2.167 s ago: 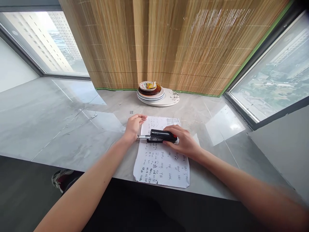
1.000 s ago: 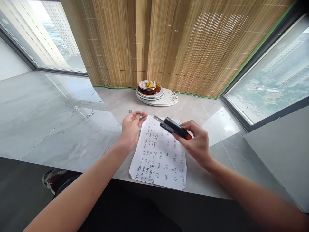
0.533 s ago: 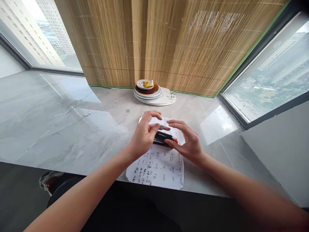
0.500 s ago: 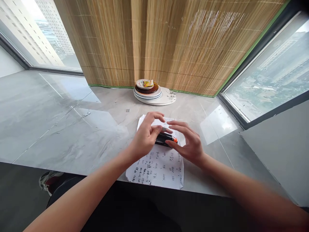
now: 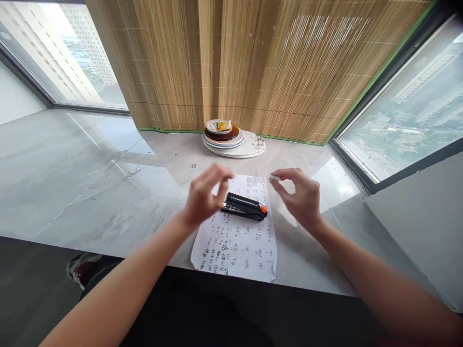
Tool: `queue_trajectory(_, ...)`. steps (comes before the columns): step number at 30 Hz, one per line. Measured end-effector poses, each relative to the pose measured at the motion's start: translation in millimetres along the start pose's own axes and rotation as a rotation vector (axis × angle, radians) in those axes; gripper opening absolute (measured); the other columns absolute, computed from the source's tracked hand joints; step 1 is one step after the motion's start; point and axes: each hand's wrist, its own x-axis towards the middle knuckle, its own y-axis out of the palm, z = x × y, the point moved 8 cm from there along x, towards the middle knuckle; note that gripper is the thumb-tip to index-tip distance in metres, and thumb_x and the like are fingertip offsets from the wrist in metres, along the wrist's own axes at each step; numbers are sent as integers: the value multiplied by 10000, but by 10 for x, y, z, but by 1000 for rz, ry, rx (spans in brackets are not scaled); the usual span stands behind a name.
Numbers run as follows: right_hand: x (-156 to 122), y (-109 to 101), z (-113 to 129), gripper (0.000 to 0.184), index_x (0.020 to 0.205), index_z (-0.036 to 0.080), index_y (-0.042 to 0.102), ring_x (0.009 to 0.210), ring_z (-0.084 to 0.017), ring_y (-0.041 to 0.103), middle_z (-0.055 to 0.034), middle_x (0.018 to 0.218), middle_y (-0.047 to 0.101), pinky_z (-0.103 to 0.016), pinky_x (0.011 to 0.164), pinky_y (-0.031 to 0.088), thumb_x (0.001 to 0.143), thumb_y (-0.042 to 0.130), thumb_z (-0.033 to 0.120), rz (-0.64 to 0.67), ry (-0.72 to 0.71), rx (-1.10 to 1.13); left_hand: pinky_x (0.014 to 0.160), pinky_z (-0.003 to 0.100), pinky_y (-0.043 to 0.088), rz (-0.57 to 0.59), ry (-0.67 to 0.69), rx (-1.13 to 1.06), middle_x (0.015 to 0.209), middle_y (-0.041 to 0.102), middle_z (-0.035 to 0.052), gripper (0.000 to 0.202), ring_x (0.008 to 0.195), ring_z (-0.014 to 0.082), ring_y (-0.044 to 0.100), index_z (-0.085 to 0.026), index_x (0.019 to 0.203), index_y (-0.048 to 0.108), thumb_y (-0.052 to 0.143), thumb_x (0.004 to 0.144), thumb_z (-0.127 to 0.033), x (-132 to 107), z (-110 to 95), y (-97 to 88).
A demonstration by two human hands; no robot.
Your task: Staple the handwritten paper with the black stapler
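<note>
A black stapler (image 5: 246, 206) with an orange tip lies on a sheet of handwritten paper (image 5: 249, 260), slanting slightly down to the right. Above the paper's right edge, my right hand (image 5: 300, 197) pinches a small grey strip of staples (image 5: 274, 178) between thumb and forefinger. My left hand (image 5: 208, 195) is held over the paper's left side, partly covering the stapler's left end. Its thumb and forefinger come together in a pinch, slightly blurred, and whatever may be between them does not show.
Behind the paper stands a stack of plates (image 5: 224, 140) with a small yellow packet (image 5: 223, 126) on top. A small grey rectangular piece (image 5: 194, 166) lies on the marbled surface (image 5: 152, 202). A bamboo blind (image 5: 231, 67) hangs at the back, between windows at both sides.
My hands have moved apart, the left one leftward and the right one rightward with the strip of staples. More of the stapler now shows between them.
</note>
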Motion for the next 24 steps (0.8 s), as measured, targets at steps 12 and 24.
queue_trajectory(12, 131, -28, -1630, 240, 851, 226, 790, 729, -209, 616, -54, 815, 742, -371, 734, 483, 803, 697, 442, 101, 537, -258, 1202, 441, 463, 301, -466, 443, 1429, 707, 116, 435, 1341, 288, 647, -165, 1211, 792, 455, 937, -156, -259, 1844, -207)
queue_trajectory(24, 49, 84, -250, 195, 1034, 248, 719, 922, -213, 633, -61, 1032, 660, -396, 794, 543, 1047, 533, 304, 36, 80, 33, 1067, 455, 526, 50, -675, 172, 1176, 758, 113, 194, 1034, 281, 707, -203, 913, 818, 656, 816, -158, -309, 1728, -416)
